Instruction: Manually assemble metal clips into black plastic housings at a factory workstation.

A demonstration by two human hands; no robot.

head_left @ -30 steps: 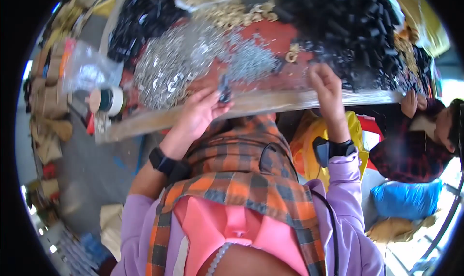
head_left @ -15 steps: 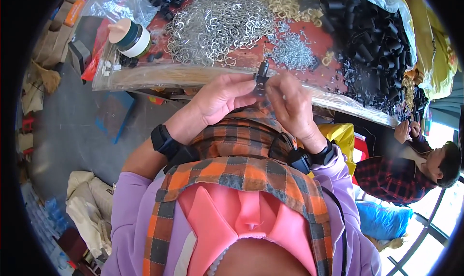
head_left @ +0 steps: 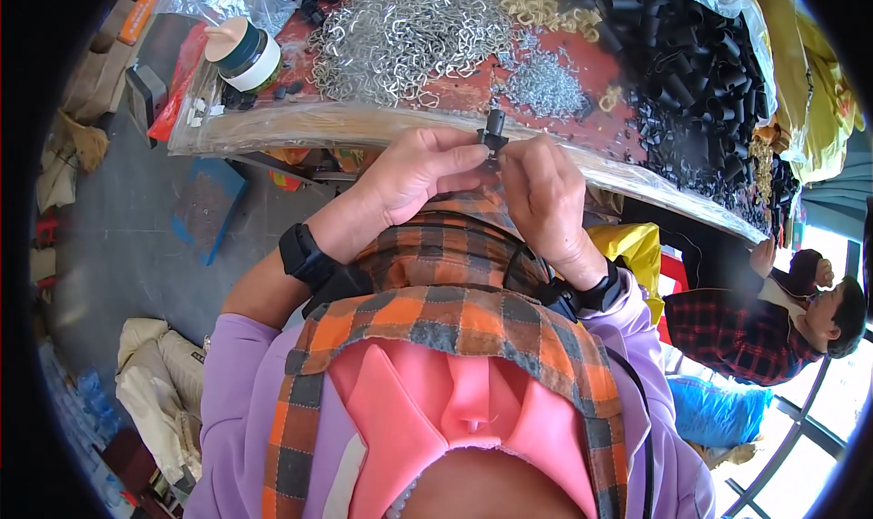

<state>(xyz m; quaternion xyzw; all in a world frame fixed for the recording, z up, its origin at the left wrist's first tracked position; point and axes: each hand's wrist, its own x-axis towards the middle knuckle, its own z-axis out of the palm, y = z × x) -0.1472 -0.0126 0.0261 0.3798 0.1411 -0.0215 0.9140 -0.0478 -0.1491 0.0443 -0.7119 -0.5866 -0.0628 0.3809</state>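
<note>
My left hand pinches a small black plastic part between thumb and fingers, just off the table's near edge. The part has a narrow tube-like end pointing away from me. My right hand is closed, its fingertips at the near right side of the part; a tiny piece may be in them but is too small to make out. Beyond the hands lie a large heap of silver metal rings, a pile of small screw-like silver pieces and a spread of black plastic tube pieces.
Brass-coloured rings lie at the back. A lidded jar stands at the table's left end. The table edge is wrapped in clear plastic. At the right sits another person in a checked shirt. Full sacks rest on the floor, left.
My right fingertips have moved slightly down and left against the black part. The view has shifted a little. The other person's hands have moved apart.
</note>
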